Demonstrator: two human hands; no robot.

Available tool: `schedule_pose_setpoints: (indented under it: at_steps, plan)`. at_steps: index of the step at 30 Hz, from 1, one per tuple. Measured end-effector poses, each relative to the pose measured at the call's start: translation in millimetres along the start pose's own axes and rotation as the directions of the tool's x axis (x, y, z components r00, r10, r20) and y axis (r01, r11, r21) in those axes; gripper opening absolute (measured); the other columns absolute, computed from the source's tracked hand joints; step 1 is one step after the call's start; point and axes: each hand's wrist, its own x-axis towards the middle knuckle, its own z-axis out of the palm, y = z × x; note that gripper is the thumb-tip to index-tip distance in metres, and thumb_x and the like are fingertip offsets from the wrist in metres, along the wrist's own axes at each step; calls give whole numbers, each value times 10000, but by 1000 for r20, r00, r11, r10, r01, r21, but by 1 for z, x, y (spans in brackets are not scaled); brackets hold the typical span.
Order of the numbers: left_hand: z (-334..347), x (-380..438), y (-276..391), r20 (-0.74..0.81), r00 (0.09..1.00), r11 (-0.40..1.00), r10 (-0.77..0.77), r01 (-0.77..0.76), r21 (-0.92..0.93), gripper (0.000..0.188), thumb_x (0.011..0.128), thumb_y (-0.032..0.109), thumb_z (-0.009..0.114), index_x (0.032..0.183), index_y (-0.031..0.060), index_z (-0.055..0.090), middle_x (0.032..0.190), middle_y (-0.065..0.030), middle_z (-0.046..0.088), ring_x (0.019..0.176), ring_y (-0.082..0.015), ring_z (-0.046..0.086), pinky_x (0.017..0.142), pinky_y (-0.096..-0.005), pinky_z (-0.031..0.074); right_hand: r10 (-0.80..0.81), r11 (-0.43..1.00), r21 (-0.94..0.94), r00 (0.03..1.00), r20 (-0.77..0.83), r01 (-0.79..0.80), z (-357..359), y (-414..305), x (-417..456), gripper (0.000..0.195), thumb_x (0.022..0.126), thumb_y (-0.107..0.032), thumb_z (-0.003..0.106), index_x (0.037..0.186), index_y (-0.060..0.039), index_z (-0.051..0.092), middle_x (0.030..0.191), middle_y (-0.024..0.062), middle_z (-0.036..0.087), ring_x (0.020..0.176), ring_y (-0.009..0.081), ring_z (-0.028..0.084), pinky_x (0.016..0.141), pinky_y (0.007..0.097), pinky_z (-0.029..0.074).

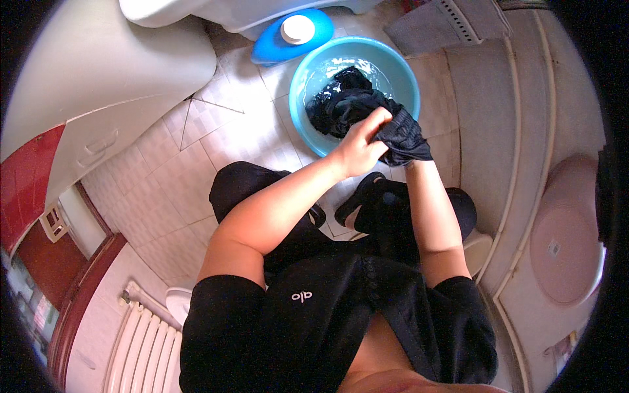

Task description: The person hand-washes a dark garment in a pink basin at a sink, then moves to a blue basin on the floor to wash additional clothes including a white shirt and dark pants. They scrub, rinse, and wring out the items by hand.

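Observation:
A light-blue plastic basin [300,123] of water stands on the tiled floor before me. Wet black cloth [344,105] lies bunched in it, and part of the cloth rises over the near right rim. My left hand [361,145] grips this raised part between thumb and fingers. Up to the wrist, my right hand is covered by the same black cloth [405,140], so its fingers are hidden. Both hands are close together above the basin's near edge. Beside the basin, at its far left, is a blue bottle [268,49] with a white cap [298,29].
A white fixture [236,12] stands behind the bottle. At the far right is a grey plastic basket [427,29]. A pink basin [565,250] leans along the right side. Lower left, a white radiator [142,344] lines the wall. My knees and black shoes flank the near floor.

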Motion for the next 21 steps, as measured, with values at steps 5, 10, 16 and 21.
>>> schedule_pose_setpoints:
  at_steps: [5,10,16,21]
  plan:
    - [-1,-1,7,113,983,950,-148,173,-259,474,780,25,554,1231,11,406,1142,-42,525,1042,-114,478,938,-286,362,-300,611,-754,952,62,242,12,35,-2,394,750,-299,529,969,27,564,915,251,565,814,366,559,732,414,452]
    - [-11,11,6,61,933,920,-355,337,198,693,655,223,755,1204,27,382,1098,-99,538,1027,-183,502,916,-319,377,4,952,-305,999,51,12,-16,-9,9,325,678,-269,647,888,-37,560,881,161,561,814,310,531,701,382,427]
    - [-26,12,-34,-141,870,677,-473,461,574,500,651,319,696,1043,37,569,821,-155,646,773,-265,639,734,-346,487,-9,987,157,999,-37,15,-30,-13,-5,330,753,-224,602,1033,-52,566,958,141,599,886,230,559,782,320,434]
    - [-47,24,-27,163,823,562,-544,501,-658,348,847,187,496,1135,-7,512,1058,-126,597,928,-242,594,843,-375,468,505,485,777,854,125,-401,-60,-42,-19,211,857,-260,551,917,-61,591,818,-26,595,758,87,537,727,244,422]
